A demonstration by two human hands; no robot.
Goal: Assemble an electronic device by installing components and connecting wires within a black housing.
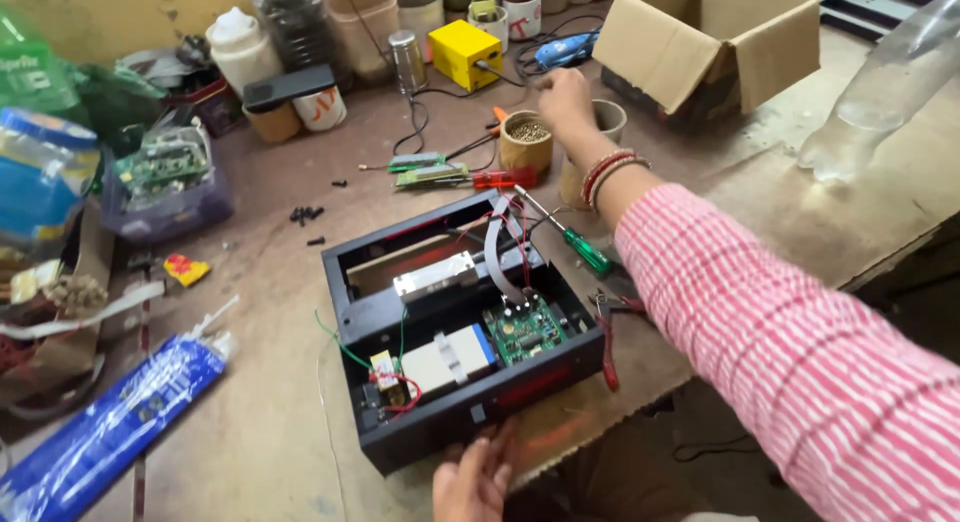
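My right hand (565,97) reaches far across the bench and hovers with curled fingers between a brown cup of small screws (526,140) and a grey cup (610,117). Whether it holds anything is hidden. Bangles sit on that wrist above a pink striped sleeve. My left hand (472,477) rests with spread fingers against the front edge of an open black housing (470,407). Inside the housing lie a green circuit board (524,329), a grey ribbon cable (495,252), a metal bar (435,275) and a white block with wires (440,362).
A green-handled screwdriver (585,250) and red-handled pliers (607,332) lie right of the housing. A red-handled screwdriver (500,178), loose black screws (307,215), a yellow box (463,52), a cardboard box (710,37), a clear bottle (880,82) and a blue packet (110,422) crowd the bench.
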